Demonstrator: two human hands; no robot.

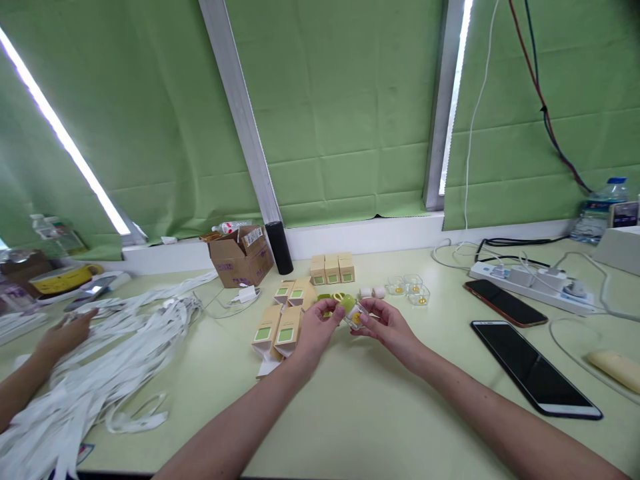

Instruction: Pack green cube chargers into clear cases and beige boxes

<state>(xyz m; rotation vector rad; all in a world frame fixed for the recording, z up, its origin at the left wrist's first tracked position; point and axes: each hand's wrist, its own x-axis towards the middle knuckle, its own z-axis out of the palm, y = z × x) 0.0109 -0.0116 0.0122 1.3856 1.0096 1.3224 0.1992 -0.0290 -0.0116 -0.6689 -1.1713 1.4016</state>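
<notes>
Over the table (380, 407), the left hand (319, 328) pinches a green piece (347, 303) just left of the clear box (355, 317) the right hand (389, 327) grasps.

Along desk's (380, 420) back edge, see cardboard box (239, 265) just beside black cylinder (279, 249). Toward right edge, find white-ended phone (535, 365), brown-edged phone (504, 301), white power strip (527, 288). Left, from front edge backward, note heaped white straps (120, 360).
</notes>
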